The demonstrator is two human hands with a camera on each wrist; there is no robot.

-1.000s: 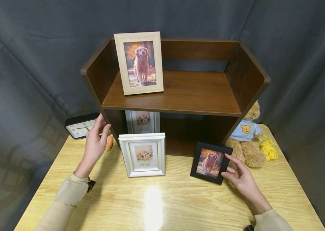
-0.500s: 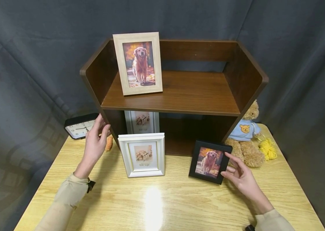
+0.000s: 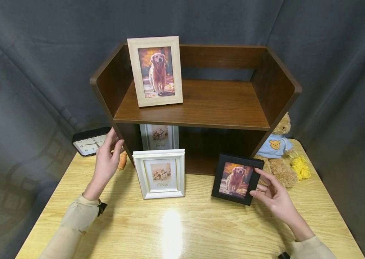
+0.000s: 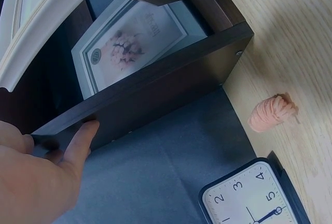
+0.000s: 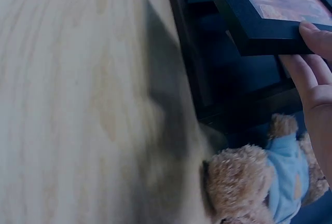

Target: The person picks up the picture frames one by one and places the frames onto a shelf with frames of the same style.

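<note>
Slightly higher and further right than half a second earlier, the black photo frame [image 3: 235, 180] shifts along with the right hand [image 3: 278, 199], while the left hand [image 3: 106, 158] matches its earlier place. That small lift suggests, as I judge it, that the black frame hangs on the right hand alone and is the active piece of the work, not yet at rest. The right hand pinches it at its right edge, thumb in front and fingers behind, and it is tilted above the table [image 3: 137, 226], in front of the shelf unit [image 3: 208, 102]. The hands are well apart; the left touches the unit's left side panel, though I cannot tell whether it truly grips

Nearest beyond them, a white frame [image 3: 161, 174] stands on the table before the unit, apart from the black one. Behind it, a pale grey frame [image 3: 160, 135] stands in the lower compartment. Outside the unit, an alarm clock [image 3: 88, 144] and orange yarn [image 3: 122, 162] lie left, a teddy bear [image 3: 273, 147] and yellow yarn [image 3: 300, 168] right. Above, a beige frame [image 3: 157, 72] stands on the upper shelf, before a dark curtain [image 3: 72, 21]
</note>
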